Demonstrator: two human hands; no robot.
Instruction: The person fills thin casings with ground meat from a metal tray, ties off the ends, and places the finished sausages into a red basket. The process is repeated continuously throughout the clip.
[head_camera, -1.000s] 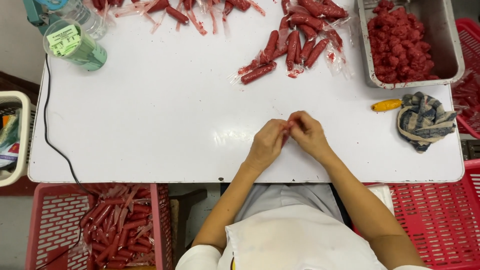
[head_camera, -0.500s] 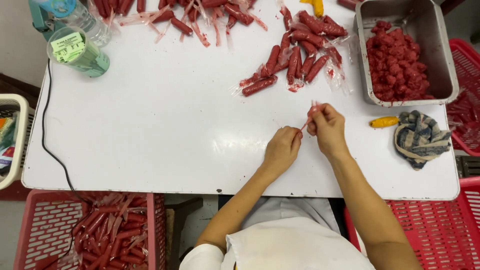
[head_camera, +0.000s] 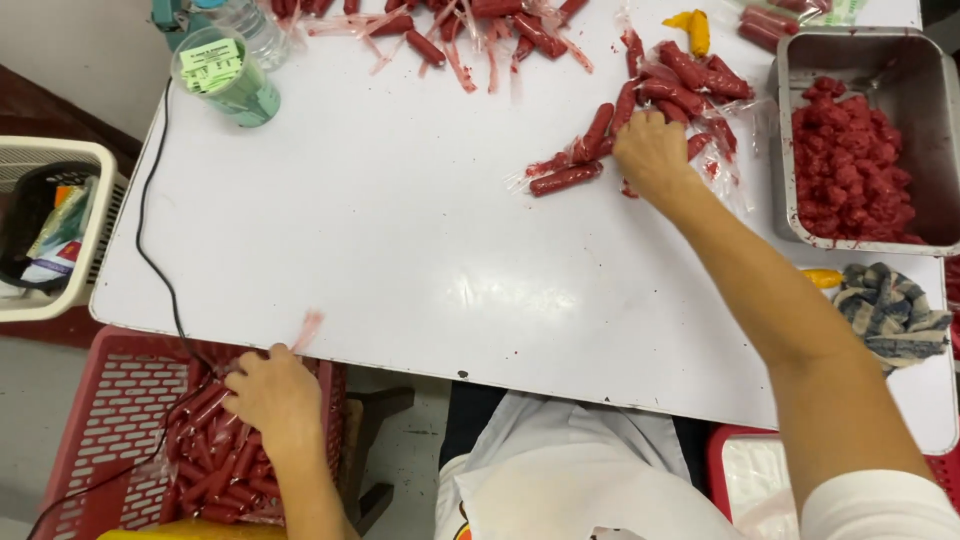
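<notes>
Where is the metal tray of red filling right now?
In the head view the metal tray sits at the white table's far right edge, just right of the wrapped sausages, beyond the striped cloth.

At the far left corner of the white table (head_camera: 400, 260) we see a green lidded cup (head_camera: 228, 78) beside a clear plastic bottle (head_camera: 250, 25). A black cable (head_camera: 150, 210) runs down the table's left edge. On the right sit a yellow pepper (head_camera: 822, 278) and a striped blue-grey cloth (head_camera: 888, 310), touching. A cream basket (head_camera: 55, 235) stands on the floor to the left.
</notes>
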